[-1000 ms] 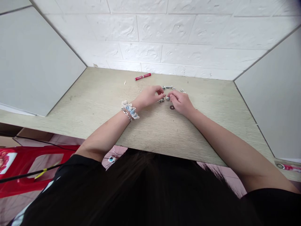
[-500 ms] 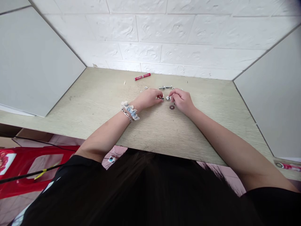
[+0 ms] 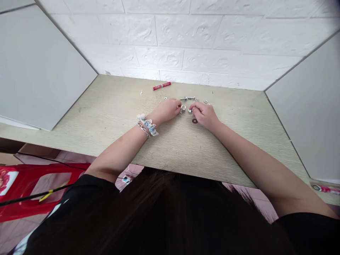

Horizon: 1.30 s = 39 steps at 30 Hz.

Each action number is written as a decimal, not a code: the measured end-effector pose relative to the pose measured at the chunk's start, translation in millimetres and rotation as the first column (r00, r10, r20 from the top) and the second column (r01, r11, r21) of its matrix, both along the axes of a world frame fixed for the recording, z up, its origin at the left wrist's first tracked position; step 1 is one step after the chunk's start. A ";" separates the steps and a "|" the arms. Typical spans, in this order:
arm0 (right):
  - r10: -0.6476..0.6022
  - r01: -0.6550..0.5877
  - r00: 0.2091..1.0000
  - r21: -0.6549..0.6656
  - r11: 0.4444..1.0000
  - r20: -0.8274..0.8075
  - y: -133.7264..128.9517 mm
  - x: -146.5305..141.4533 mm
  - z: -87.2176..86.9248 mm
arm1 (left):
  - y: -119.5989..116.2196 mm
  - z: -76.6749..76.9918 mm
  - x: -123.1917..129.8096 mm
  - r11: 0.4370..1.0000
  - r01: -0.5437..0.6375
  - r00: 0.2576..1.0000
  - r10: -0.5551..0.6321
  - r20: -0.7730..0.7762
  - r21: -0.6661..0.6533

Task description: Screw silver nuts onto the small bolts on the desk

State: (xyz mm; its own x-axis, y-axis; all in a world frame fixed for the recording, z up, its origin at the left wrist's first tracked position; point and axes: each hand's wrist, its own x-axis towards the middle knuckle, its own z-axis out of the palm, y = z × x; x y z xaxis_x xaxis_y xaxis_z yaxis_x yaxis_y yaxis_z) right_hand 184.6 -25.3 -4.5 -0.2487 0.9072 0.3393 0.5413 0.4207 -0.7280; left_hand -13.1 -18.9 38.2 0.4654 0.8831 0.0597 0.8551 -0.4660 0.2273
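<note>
My left hand (image 3: 170,109), with a scrunchie and chain bracelet at its wrist, is closed at a small silver bolt piece (image 3: 183,108). Its fingertips touch the near side of that piece. My right hand (image 3: 204,114) pinches a small silver washer-like part (image 3: 190,111) at the tabletop. A dark flat washer (image 3: 194,121) lies just below the right fingers. Behind the hands, silver bolts (image 3: 190,98) lie in a row, with a nut (image 3: 205,101) to their right and another nut (image 3: 165,98) behind my left hand.
A red marker-like tube (image 3: 161,86) lies near the white brick wall (image 3: 170,56). Grey panels stand at the left (image 3: 45,67) and right (image 3: 308,106) of the wooden table (image 3: 170,148). A red plastic stool (image 3: 77,171) is below, at the left.
My left fingers have drawn back slightly, and the silver piece beside them shows more. My right fingers have shifted left onto the silver part.
</note>
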 end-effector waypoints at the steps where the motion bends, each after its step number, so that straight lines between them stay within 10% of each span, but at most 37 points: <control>1: 0.003 -0.003 1.000 0.006 1.000 0.013 -0.2 0.1 -0.5 | -0.6 -0.1 0.2 1.000 -0.025 1.000 0.025 0.003 -0.001; 12: 0.009 -0.010 0.998 0.017 1.000 0.067 -0.9 -0.2 0.0 | 7.0 7.1 -8.0 0.978 -0.181 0.968 0.196 0.158 -0.106; 22: 0.081 -0.074 0.994 -0.089 0.993 0.070 -2.4 -2.5 4.7 | 4.6 3.8 -7.3 0.986 -0.101 0.988 0.115 0.103 -0.130; 34: 0.072 -0.098 0.963 0.087 0.991 0.259 -4.2 -2.7 4.7 | 0.7 -2.0 -0.1 0.998 -0.039 0.996 0.043 0.073 -0.055; 39: 0.059 -0.290 0.794 0.292 0.911 0.605 -12.7 -10.4 3.4 | 2.1 -5.1 -0.6 0.999 -0.003 0.998 0.006 0.055 -0.052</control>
